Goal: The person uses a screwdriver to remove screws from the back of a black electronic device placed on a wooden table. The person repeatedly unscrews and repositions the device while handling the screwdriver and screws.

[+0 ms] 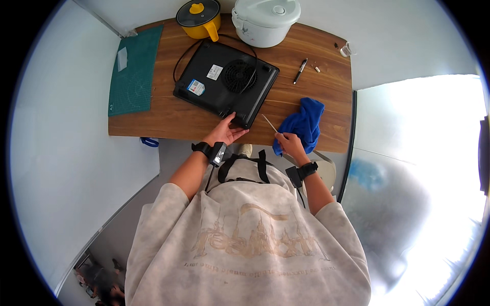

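Note:
A black induction cooker (209, 94) lies upside down on the wooden table, its round fan vent (240, 76) and two stickers facing up. My left hand (224, 131) grips its near edge, thumb on the upturned underside and fingers along the front corner. To the right, my right hand (290, 145) is closed around a thin white stick (268, 122) that points up and left, toward the cooker but apart from it. The stick's tip is too small to make out. Beside that hand a crumpled blue cloth (304, 122) lies near the table's front edge.
A yellow pot with a dark lid (196, 20) and a white lidded cooker (266, 25) stand at the back. A black cable (179, 62) loops around the induction cooker. A green cutting mat (133, 76) lies left; a pen (300, 71) lies right. White walls flank the table.

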A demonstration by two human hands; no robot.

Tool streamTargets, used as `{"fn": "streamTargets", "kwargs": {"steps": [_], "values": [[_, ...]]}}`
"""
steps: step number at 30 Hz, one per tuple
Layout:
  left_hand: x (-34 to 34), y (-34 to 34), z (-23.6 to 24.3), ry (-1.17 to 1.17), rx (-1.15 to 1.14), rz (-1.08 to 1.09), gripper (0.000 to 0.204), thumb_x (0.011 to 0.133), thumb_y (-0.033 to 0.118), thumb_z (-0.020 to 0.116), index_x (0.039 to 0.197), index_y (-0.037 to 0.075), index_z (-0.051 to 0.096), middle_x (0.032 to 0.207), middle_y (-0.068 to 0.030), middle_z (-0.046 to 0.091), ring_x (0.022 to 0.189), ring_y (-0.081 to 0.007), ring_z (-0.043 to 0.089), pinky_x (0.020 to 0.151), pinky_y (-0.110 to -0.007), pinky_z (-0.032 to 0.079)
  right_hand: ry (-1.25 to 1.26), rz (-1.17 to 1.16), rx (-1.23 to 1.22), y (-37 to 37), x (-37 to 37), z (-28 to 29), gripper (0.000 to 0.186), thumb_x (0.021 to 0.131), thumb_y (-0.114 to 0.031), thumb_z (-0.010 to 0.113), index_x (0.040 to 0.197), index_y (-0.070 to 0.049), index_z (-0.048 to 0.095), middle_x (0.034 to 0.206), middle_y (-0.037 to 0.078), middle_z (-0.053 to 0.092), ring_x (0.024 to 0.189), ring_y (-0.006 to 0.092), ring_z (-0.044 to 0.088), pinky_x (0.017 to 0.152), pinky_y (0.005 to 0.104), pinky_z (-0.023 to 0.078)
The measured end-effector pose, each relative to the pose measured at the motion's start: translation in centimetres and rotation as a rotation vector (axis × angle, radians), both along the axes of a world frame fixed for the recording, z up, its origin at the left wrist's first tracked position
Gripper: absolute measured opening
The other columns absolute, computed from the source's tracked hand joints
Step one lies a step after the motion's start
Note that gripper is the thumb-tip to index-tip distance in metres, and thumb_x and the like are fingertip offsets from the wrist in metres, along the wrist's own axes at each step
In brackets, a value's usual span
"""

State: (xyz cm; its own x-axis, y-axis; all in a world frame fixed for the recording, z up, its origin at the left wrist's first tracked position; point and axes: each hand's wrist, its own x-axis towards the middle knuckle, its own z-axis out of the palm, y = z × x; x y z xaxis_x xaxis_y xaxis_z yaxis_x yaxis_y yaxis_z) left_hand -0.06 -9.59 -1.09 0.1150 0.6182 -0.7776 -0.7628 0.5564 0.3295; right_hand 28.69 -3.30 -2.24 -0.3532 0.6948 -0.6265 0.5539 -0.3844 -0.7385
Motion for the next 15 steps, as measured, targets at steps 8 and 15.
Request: {"fn": "streamTargets", "kwargs": {"steps": [8,15], "values": [[-0.3,-0.1,-0.2,-0.007,-0.01,-0.017,0.05,0.092,0.042,0.069,0.119,0.001,0.059,0.112,-0.0167,0.066,0.106,-0.03,0.065,0.09,-0.035,0.056,0.16,0.146,0.403,0.0,-2.7,2.0,0.028,0.087,-0.031,0.067,0.091,-0.003,0.063,0.075,0.013,0.065,0.071,0.0271,0.066,0.067,0.0364,0.051],[-0.9,-0.2,-1.2,-0.016,-0.005,-0.05,0.048,0.093,0.048,0.067,0.114,0.005,0.061,0.105,-0.0128,0.07,0.101,-0.0246,0.067,0.09,-0.035,0.055,0.162,0.401,0.78,-0.1,-7.5,3.6,0.024,0.077,-0.02,0.072,0.099,-0.011,0.068,0.094,0.01,0.067,0.087,0.0321,0.068,0.071,0.0434,0.054]]}}
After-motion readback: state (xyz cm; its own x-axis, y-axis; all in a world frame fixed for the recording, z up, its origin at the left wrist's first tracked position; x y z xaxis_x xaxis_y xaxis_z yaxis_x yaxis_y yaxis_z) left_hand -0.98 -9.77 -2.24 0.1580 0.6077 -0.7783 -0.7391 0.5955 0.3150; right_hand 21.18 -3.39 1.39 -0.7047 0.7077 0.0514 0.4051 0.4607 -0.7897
